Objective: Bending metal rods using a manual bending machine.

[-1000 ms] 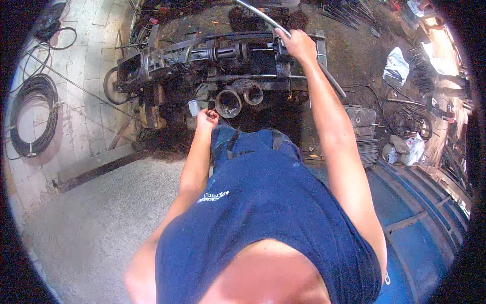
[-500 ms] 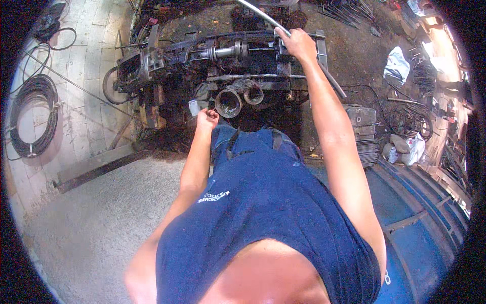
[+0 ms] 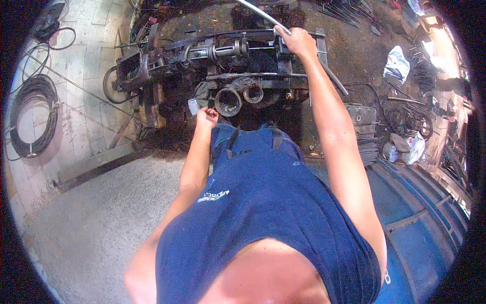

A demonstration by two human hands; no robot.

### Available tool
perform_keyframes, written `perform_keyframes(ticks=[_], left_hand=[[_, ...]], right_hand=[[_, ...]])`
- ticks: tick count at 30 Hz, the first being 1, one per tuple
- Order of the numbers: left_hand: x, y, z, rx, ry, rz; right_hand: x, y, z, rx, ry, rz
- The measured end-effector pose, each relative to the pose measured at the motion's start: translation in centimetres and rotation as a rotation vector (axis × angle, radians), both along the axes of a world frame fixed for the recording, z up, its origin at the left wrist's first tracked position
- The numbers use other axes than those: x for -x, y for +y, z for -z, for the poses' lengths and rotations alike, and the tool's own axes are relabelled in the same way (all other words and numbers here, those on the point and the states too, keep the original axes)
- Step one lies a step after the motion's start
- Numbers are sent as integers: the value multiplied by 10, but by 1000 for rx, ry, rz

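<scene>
My right hand (image 3: pixel 300 42) is closed round a long grey metal bar (image 3: pixel 262 16), which slants over the right end of a dark, greasy machine (image 3: pixel 197 76). Below the hand, the bar's lower part comes out beside my forearm. A bright metal shaft with collars (image 3: pixel 228 50) lies across the machine, left of that hand. My left hand (image 3: pixel 207 119) has its fingers curled at the machine's near side, beside a round, funnel-like metal mouth (image 3: pixel 228 102). What those fingers hold, if anything, is hidden. A small pale piece (image 3: pixel 193 106) shows just left of them.
Coiled black cable (image 3: pixel 33 116) lies on the pale paving at left. A blue ribbed metal surface (image 3: pixel 420 223) curves at lower right. Near it are stacked dark plates (image 3: pixel 368 151) and white bags (image 3: pixel 415 148). Thin rods (image 3: pixel 347 11) lie at the far right.
The collared shaft on the machine looks slightly different in its slots and position. Both hands stay nearly in place. A dark shape has come into view at the right edge.
</scene>
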State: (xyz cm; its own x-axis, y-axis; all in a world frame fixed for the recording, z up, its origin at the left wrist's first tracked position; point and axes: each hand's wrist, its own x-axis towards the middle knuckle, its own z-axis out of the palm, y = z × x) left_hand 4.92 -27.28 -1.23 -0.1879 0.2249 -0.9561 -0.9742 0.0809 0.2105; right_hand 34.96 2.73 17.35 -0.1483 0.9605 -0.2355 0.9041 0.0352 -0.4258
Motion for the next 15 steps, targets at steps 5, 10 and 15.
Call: perform_keyframes(ticks=[5, 10, 15], left_hand=[[-1, 2, -3, 25, 2, 8], [4, -4, 2, -28, -26, -3], [3, -2, 1, -15, -30, -3]], right_hand=[[-7, 4, 5, 14, 16, -4], [-3, 4, 5, 24, 13, 7], [-9, 7, 8, 50, 27, -6]])
